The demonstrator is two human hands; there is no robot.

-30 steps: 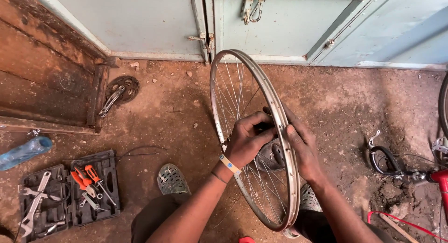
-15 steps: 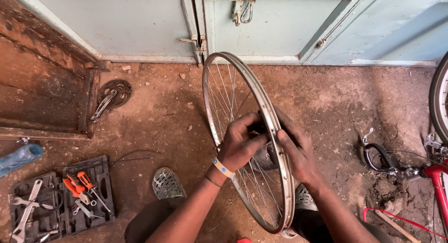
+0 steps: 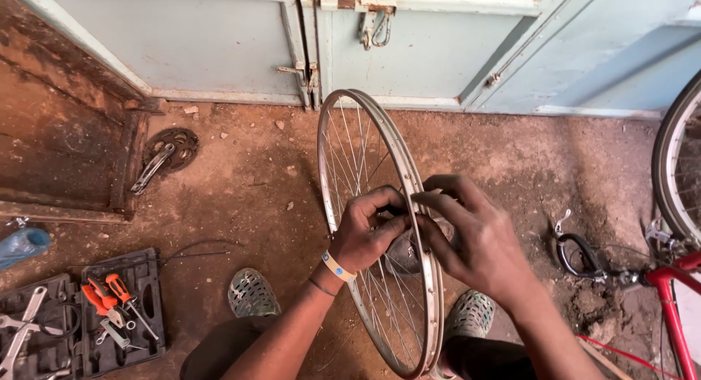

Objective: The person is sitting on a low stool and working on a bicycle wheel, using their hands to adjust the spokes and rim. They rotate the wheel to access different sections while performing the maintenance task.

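A bare silver bicycle wheel rim [image 3: 343, 117] with thin spokes stands upright on edge in front of me, between my feet. My left hand [image 3: 365, 230] reaches through the spokes and grips the hub at the wheel's middle. My right hand [image 3: 471, 238] is on the other side of the rim, fingers curled over the rim and closed on the same hub area. The hub itself is mostly hidden by both hands. A pale band circles my left wrist.
An open black tool case [image 3: 87, 318] with orange-handled screwdrivers and wrenches lies at lower left. A chainring with crank [image 3: 164, 157] rests by a rusty metal frame. A red bicycle [image 3: 675, 278] and its wheel stand at right. Pale blue doors [image 3: 409, 44] close off the back. A blue plastic bottle [image 3: 22, 245] lies at far left.
The view has shifted slightly, so the wheel sits more to the left in frame. Both hands stay on the hub, with fingers shifting a little around it.
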